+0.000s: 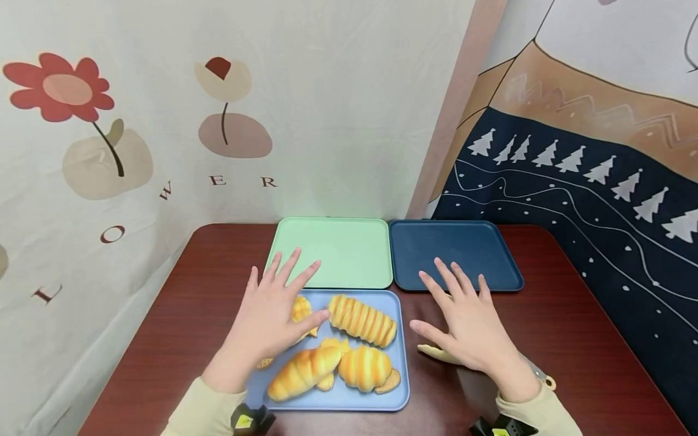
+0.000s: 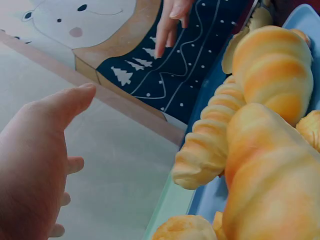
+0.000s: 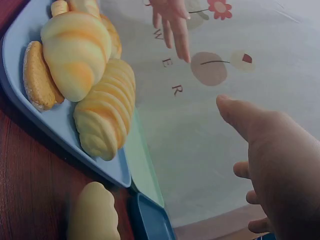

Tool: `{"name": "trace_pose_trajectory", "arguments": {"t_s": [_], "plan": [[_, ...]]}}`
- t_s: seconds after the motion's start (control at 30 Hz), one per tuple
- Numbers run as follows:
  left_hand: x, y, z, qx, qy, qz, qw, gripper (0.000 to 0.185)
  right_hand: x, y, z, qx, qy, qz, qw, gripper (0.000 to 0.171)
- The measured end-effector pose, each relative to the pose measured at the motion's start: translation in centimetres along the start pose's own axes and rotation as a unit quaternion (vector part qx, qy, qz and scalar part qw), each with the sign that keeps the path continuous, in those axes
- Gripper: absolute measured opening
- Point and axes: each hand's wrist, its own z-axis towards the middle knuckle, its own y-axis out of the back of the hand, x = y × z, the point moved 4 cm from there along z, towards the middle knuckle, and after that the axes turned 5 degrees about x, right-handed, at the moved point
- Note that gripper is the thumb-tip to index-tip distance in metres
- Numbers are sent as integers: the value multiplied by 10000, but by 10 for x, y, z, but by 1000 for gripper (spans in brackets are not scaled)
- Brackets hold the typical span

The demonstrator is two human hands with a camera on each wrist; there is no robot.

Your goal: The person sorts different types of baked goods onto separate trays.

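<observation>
A light blue tray (image 1: 400, 354) at the table's near middle holds several bread rolls, among them a ridged roll (image 1: 362, 319), a long striped roll (image 1: 302, 370) and a round striped roll (image 1: 365, 366). My left hand (image 1: 272, 309) hovers with spread fingers over the tray's left part, above a small yellow bun (image 1: 301, 309), holding nothing. My right hand (image 1: 469, 321) is spread flat over the table just right of the tray, also holding nothing. A pale bread piece (image 1: 433, 352) lies on the table under its thumb side, seen too in the right wrist view as a pale bun (image 3: 95, 212).
A green tray (image 1: 332, 251) and a dark blue tray (image 1: 452, 254) stand side by side behind the light blue one on a dark red-brown table (image 1: 572, 339). Printed cloth hangs close behind and to both sides. A flat biscuit (image 1: 388, 381) lies at the tray's front right.
</observation>
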Motion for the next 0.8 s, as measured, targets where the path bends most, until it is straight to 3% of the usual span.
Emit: {"name": "trace_pose_trajectory", "arguments": {"t_s": [0.43,0.8], "plan": [[14,10,-15,-94,275,-865,9958,81,-19,4,-17,100,-225,572,9981,87],[30,14,-28,-290,419,-1762,9830,73,-33,9,-37,90,-455,1202,9917,85]]}}
